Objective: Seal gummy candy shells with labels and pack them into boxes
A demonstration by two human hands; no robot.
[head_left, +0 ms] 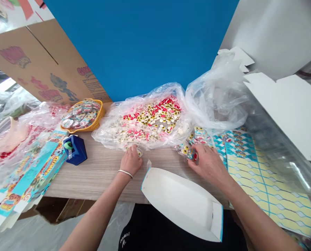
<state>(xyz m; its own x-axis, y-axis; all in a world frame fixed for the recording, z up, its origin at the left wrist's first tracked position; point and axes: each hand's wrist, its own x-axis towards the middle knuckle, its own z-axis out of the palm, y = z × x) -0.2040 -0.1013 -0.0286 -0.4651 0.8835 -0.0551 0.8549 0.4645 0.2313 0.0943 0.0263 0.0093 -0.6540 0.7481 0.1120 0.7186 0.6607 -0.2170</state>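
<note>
My left hand (pixel 131 161), a white band on its wrist, is closed at the table's middle, just in front of the clear bag of gummies. Its fingers are on a small round clear plastic cup (pixel 139 152), partly hidden by them. My right hand (pixel 207 162) reaches into a pile of small wrapped gummy packets (pixel 187 150) with round yellow and red pieces. Thumb and fingertips close around one packet at the pile's near side. Between my forearms an open white carton (pixel 178 198) with blue edges lies at the table's front edge, tilted toward me.
The clear bag (pixel 110 127) spills many red, yellow and white gummies. To its left are a yellow basket (pixel 101 113) of packets, a blue tape dispenser (pixel 79 151) and flat printed cartons (pixel 37 177). Yellow-and-blue printed sheets (pixel 260 184) lie right, beside an empty-looking clear bag (pixel 218 94).
</note>
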